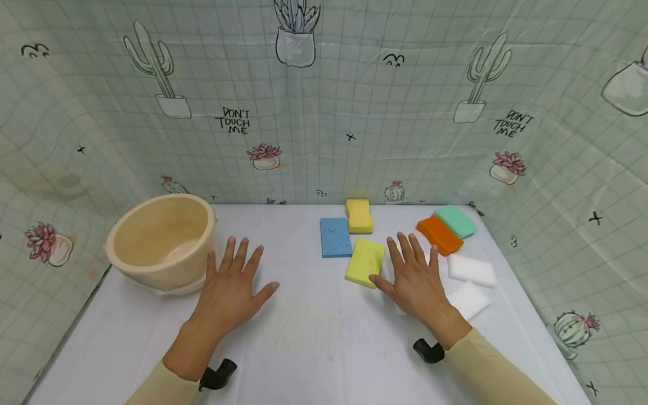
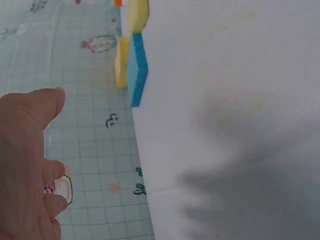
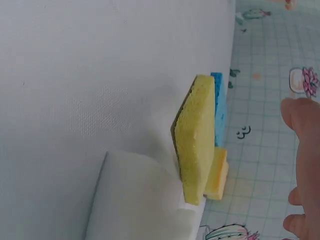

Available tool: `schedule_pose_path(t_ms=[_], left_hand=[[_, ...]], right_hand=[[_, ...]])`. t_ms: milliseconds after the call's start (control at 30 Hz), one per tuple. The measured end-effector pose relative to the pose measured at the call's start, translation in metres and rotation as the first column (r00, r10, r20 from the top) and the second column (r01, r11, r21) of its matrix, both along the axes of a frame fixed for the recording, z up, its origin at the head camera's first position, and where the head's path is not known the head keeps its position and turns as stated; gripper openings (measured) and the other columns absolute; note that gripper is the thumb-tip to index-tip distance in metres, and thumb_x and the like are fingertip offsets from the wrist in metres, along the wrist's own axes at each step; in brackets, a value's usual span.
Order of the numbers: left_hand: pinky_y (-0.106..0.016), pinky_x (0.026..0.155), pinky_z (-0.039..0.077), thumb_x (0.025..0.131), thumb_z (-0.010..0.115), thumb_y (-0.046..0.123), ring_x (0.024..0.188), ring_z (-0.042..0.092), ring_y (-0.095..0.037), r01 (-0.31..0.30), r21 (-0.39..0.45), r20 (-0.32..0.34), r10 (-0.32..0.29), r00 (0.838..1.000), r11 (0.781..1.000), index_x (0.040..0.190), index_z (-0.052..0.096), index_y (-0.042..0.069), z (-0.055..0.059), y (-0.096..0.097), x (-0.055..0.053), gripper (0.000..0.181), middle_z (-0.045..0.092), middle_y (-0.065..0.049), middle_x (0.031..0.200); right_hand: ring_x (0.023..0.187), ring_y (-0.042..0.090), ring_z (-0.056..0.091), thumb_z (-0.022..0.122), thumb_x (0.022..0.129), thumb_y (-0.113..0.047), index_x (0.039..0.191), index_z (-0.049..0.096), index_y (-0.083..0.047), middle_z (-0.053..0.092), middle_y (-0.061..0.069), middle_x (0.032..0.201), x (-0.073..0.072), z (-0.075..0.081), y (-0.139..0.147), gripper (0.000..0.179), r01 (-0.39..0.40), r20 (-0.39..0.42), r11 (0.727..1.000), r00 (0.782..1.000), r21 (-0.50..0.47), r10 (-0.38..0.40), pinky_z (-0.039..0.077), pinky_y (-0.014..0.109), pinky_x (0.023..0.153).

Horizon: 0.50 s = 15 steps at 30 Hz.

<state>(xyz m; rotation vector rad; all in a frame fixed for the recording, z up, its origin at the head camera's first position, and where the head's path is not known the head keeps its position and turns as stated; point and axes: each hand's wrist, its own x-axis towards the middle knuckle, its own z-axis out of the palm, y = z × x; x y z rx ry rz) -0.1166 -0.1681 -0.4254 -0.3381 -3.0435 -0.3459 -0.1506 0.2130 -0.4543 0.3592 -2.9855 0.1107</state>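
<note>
My left hand (image 1: 230, 295) hovers over the table with its fingers spread, just right of a cream plastic basin (image 1: 162, 270). My right hand (image 1: 417, 284) is also spread and holds nothing; in the head view its thumb overlaps the corner of a lime-yellow sponge (image 1: 364, 262). Behind that sponge lie a blue sponge (image 1: 335, 238) and a deeper yellow sponge (image 1: 359, 216). Right of this hand are an orange sponge (image 1: 439, 235), a green sponge (image 1: 455, 221) and two white sponges, one farther back (image 1: 472, 270), one nearer (image 1: 468, 301) and partly hidden by the wrist.
A white cloth covers the table (image 1: 304, 349). Around its back and sides hangs a pale green checked curtain (image 1: 324, 112) printed with cacti. The basin stands at the back left corner, and sponges lie close together at the back right.
</note>
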Motion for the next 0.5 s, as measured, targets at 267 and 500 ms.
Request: schedule_pose_path(t_ms=[267,500], left_hand=[[-0.069,0.128,0.013,0.105,0.061,0.044,0.16,0.02,-0.047,0.033,0.081,-0.177,-0.018,0.984,0.996,0.157,0.05,0.007,0.027,-0.018,0.03,0.065,0.038,-0.025,0.166],[-0.077,0.122,0.018,0.106,0.06,0.03,0.152,0.028,-0.058,-0.061,0.174,-0.314,0.114,0.942,0.983,0.15,0.053,-0.002,0.051,-0.068,0.028,0.055,0.046,-0.036,0.155]], right_hand=[[0.159,0.043,0.026,0.062,0.102,-0.053,0.162,0.037,0.0,0.032,0.023,0.17,-0.002,0.009,-0.016,0.084,-0.048,-0.046,0.995,0.998,-0.089,0.044,0.015,0.075,0.125],[0.155,0.042,0.035,0.063,0.104,-0.048,0.158,0.042,0.002,0.039,0.022,0.166,-0.009,0.028,-0.055,0.076,-0.161,-0.114,0.965,0.984,-0.206,0.14,0.025,0.071,0.125]])
